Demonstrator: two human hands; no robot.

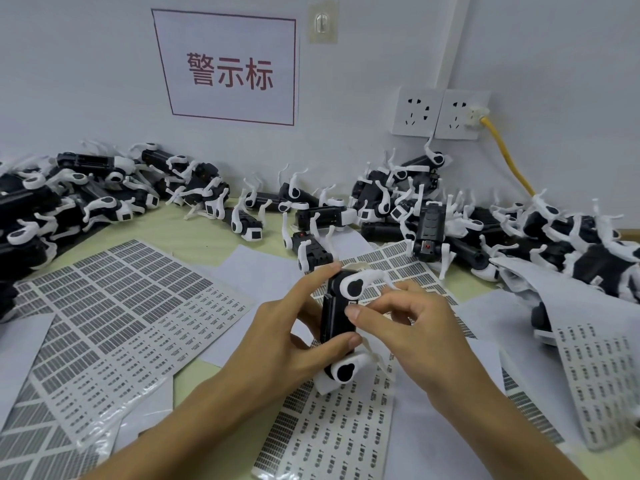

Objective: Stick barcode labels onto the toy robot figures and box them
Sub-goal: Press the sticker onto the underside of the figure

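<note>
A black and white toy robot figure (337,318) stands on end over the table's middle. My left hand (298,327) grips its black body from the left, thumb near the bottom and fingers over the top. My right hand (401,323) comes in from the right, with its thumb tip pressed against the side of the body, where a small label (352,304) shows. Sheets of barcode labels (121,306) lie flat on the table to the left, and another sheet (332,431) lies under my hands.
Heaps of the same toy robots line the wall at the back left (69,199), the centre (311,216) and the right (519,233). A wall sign (228,67) hangs above. A yellow cable (509,161) runs from the sockets (440,112). More label sheets (602,375) lie at right.
</note>
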